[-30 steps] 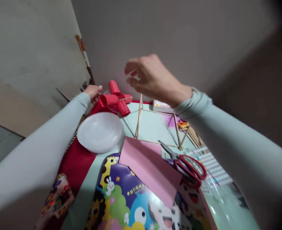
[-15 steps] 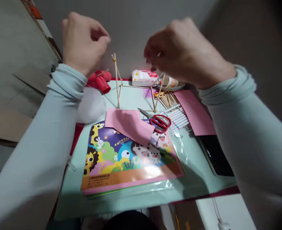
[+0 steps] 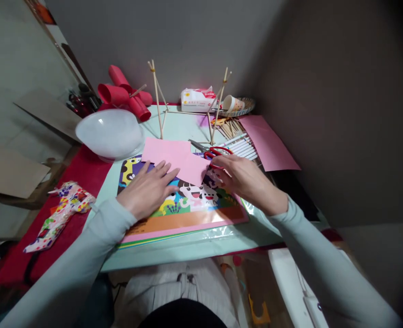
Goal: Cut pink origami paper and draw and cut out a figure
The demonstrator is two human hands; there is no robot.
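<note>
My left hand (image 3: 150, 187) lies with fingers spread on a colourful cartoon-printed paper pack (image 3: 201, 214), its fingertips at the lower edge of pink paper (image 3: 169, 152). At the right end of that paper, my right hand (image 3: 247, 180) has its fingers curled onto the red handles of a pair of scissors (image 3: 218, 151). The blades point left, past the pink paper, and part of the handles is hidden by my fingers. Behind the paper stands a frame of thin wooden sticks (image 3: 157, 100), bound near the tops with yellowish bands.
A white bowl (image 3: 109, 132) and red paper tubes (image 3: 116, 94) sit at left. Further back are a tissue pack (image 3: 198, 99) and a paper cup (image 3: 233, 105) in a basket. Markers (image 3: 242, 146), pink paper (image 3: 270, 143) and loose sticks lie right. A patterned wrapped object (image 3: 63, 212) lies on red cloth.
Both hands have come down from the air above the table to the papers. My left hand has opened flat, and my right hand has reached the scissors. The view has shifted.
</note>
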